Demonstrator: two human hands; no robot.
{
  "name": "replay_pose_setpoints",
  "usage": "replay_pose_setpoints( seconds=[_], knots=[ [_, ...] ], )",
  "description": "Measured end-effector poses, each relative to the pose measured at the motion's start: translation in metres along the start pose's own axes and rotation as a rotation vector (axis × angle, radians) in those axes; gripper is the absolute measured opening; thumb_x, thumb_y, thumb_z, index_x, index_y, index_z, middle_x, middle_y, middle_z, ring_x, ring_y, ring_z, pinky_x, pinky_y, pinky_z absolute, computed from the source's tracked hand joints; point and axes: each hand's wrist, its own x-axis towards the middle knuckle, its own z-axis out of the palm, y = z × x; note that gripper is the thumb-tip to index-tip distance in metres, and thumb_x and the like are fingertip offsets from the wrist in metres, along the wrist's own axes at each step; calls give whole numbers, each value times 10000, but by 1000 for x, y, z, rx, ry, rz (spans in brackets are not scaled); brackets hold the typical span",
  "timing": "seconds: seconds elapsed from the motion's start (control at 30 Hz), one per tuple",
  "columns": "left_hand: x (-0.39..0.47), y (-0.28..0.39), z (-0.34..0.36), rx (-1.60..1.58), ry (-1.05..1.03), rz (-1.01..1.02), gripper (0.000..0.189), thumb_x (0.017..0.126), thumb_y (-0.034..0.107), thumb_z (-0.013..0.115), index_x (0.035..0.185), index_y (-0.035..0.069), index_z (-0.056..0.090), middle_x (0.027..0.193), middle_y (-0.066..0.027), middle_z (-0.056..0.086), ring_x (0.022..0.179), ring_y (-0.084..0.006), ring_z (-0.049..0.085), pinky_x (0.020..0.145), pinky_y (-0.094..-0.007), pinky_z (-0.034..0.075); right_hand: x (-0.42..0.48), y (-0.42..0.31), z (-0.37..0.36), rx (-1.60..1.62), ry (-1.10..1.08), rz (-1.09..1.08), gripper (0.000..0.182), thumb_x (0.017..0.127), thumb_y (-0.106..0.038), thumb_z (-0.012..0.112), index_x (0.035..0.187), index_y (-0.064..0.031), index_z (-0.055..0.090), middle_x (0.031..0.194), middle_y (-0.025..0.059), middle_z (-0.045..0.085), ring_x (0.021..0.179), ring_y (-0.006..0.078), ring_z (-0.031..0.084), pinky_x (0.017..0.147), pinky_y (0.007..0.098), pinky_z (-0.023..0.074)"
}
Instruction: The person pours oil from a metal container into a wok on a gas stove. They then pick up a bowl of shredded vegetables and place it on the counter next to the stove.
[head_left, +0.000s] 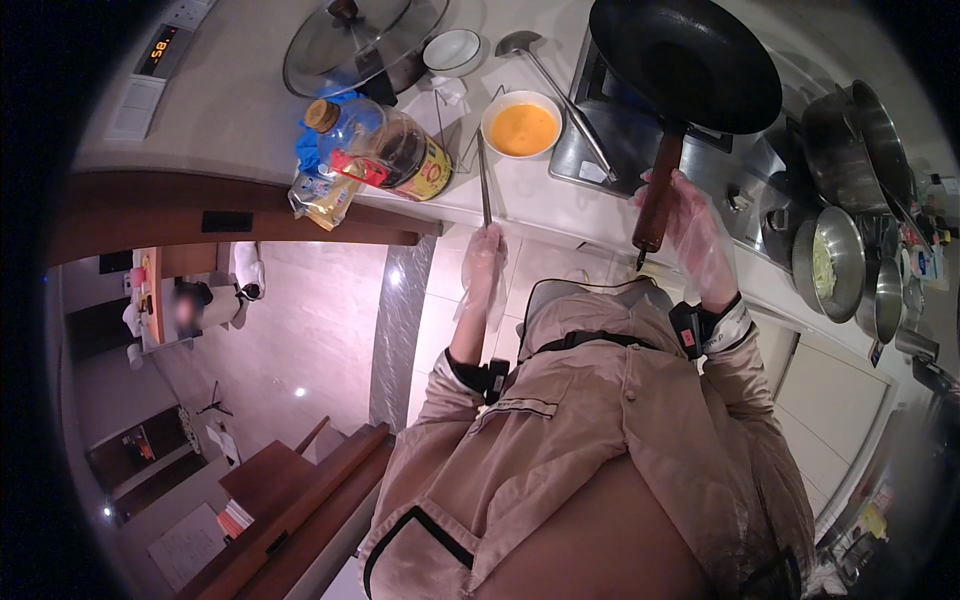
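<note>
My right hand (697, 236), in a clear plastic glove, grips the brown wooden handle (661, 191) of a black wok (690, 64). The wok is over the gas stove (630, 146); whether it rests on the burner I cannot tell. In my gloved left hand (484, 259) is a pair of chopsticks (484, 180), their tips beside a white bowl (558, 127) at the counter's front. Beaten egg (523, 129) fills much of that bowl. Between bowl and stove lies a long-handled metal ladle (566, 105).
Left of the bowl stand a large oil bottle (409, 154), a foil packet (326, 196), a small white dish (452, 52) and a glass lid (360, 45). Steel pots (844, 154) and a strainer with shredded pale food (825, 262) sit at right. A person (199, 307) is in the adjoining room.
</note>
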Motion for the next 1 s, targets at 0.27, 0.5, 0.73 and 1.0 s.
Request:
replay_pose_setpoints(
  seconds=[0.27, 0.5, 0.73, 1.0],
  knots=[
    [28, 55, 30, 802, 273, 416, 284, 896, 270, 534, 942, -10, 522, 847, -201, 596, 827, -371, 585, 723, -445, 446, -3, -2, 8, -32, -15, -21, 441, 939, -426, 478, 1098, -22, 557, 904, 105, 642, 892, 186, 615, 828, 293, 473],
    [22, 69, 19, 1243, 472, 479, 351, 845, 203, 586, 1079, -46, 506, 980, -236, 587, 932, -393, 565, 809, -434, 461, -6, -2, 11, -54, 0, -19, 446, 933, -430, 487, 1106, -25, 557, 914, 95, 641, 894, 181, 612, 839, 299, 466],
    [0, 150, -8, 741, 812, 983, 365, 877, 253, 583, 1107, -18, 502, 944, -175, 563, 880, -279, 552, 806, -369, 451, -14, -2, 20, 4, 8, -102, 448, 926, -424, 505, 1139, -31, 533, 975, 82, 626, 932, 187, 612, 882, 310, 462],
    [50, 173, -42, 103, 649, 850, 343, 949, 362, 511, 1016, 26, 496, 849, -32, 503, 756, -115, 474, 688, -265, 405, 2, 9, -5, 30, 0, 24, 422, 921, -403, 523, 1138, -41, 534, 1001, 67, 622, 951, 195, 608, 900, 315, 458]
  ],
)
